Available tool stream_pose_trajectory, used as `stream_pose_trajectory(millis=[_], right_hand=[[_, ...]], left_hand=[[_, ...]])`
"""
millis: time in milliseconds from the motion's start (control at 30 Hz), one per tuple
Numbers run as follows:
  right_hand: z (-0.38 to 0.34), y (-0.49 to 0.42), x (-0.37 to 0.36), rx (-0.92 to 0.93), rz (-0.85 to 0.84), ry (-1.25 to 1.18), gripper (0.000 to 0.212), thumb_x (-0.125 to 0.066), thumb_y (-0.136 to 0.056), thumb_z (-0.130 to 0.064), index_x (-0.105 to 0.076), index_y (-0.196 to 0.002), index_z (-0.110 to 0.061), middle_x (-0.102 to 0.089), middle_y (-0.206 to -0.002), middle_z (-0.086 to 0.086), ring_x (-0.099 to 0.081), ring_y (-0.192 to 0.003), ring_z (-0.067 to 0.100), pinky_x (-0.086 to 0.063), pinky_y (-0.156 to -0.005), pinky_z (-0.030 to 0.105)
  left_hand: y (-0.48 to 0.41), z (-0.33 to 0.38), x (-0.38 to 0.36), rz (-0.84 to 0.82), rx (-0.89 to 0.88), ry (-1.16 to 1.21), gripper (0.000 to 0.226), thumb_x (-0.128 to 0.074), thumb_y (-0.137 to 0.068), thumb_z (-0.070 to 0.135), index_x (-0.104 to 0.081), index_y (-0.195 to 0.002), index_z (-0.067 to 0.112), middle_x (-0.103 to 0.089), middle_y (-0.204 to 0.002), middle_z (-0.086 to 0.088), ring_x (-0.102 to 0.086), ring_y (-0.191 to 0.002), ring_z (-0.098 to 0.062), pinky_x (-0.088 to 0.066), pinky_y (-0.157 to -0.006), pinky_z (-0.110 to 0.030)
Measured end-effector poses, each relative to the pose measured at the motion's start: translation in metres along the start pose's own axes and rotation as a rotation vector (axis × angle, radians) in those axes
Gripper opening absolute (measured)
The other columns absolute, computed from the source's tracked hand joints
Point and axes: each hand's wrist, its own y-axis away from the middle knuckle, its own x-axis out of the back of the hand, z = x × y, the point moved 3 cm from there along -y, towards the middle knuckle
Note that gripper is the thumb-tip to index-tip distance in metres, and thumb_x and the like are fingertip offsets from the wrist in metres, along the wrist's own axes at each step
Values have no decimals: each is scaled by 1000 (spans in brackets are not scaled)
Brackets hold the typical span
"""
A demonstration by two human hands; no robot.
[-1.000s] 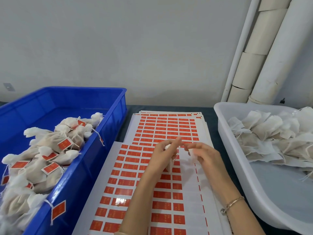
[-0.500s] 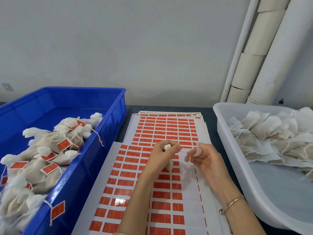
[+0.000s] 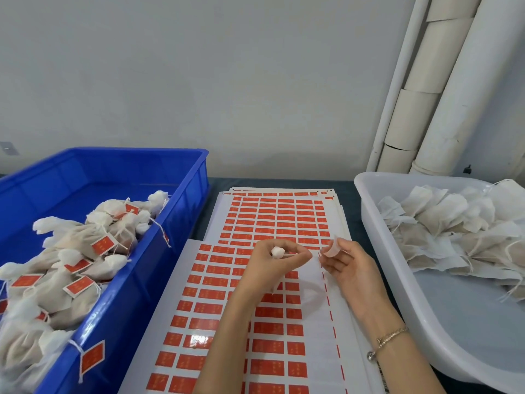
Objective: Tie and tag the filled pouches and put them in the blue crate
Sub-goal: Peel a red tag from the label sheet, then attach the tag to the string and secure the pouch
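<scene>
My left hand (image 3: 274, 264) grips a small white pouch (image 3: 277, 252) by its gathered neck above the sticker sheets; most of the pouch is hidden under the hand. A thin string runs from the pouch towards my right hand (image 3: 348, 268). That hand pinches a peeled tag sticker (image 3: 331, 248), held up with its pale back showing. The blue crate (image 3: 181, 223) stands on the left and holds several tied pouches with red tags (image 3: 76, 268). On the right, a white tub (image 3: 375, 231) contains several untied filled pouches (image 3: 454, 231).
Stacked sheets of red tag stickers (image 3: 272, 217) lie between crate and tub; the near sheet has peeled white rows under my hands. One tagged string (image 3: 91, 358) hangs over the crate's near wall. White pipes (image 3: 443, 89) rise at the back right against a grey wall.
My hands have moved apart, and the right one has lifted the peeled sticker up and to the right. The left hand keeps the pouch in nearly the same spot.
</scene>
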Motion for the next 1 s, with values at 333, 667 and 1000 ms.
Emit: stream_pose_trajectory(millis=[333,667,1000], right_hand=[[7,4,3,281,220,378,8,-73,-81,-29,-70,-88,-26,-70,-84,-24,-66,-81,-3,-47,-61,12],[15,2,-7,214,198,367,4,-72,-83,-25,-69,-85,-27,-68,-86,-16,-65,-84,12,-48,-64,20],[17,1,-6,198,215,326,3,-71,-84,-24,-69,-85,-26,-69,-88,-14,-65,-85,14,-49,-64,21]], left_hand=[[1,0,-6,-53,-1,-81,5,-79,-76,36,-76,-73,37,-72,-84,19,-66,-88,-7,-52,-69,-15],[1,1,-13,-12,-69,-31,3,-76,-81,30,-74,-79,29,-66,-68,13,-60,-68,-6,-51,-65,-12],[-4,-6,-13,59,-57,-79,6,-73,-82,31,-70,-77,33,-69,-79,12,-64,-82,-6,-50,-60,-8]])
